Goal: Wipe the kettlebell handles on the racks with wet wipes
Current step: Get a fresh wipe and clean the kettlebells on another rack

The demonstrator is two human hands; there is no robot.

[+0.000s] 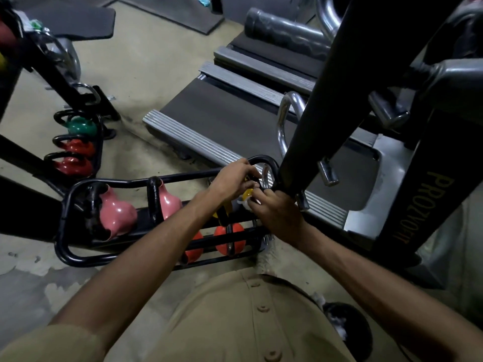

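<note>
A low black tubular rack (78,254) holds two pink kettlebells (116,215) on its upper row and red ones (230,241) below. At the rack's right end sits a yellow kettlebell (247,193), mostly hidden by my hands. My left hand (235,178) curls over its handle from above. My right hand (277,212) pinches a crumpled white wet wipe (244,203) against that kettlebell.
A second rack at the left carries a green kettlebell (81,126) and red kettlebells (75,165). A black machine post (326,100) stands right beside my hands. Treadmill decks (222,111) lie behind the rack. A dark bin (347,330) with used wipes sits near my feet.
</note>
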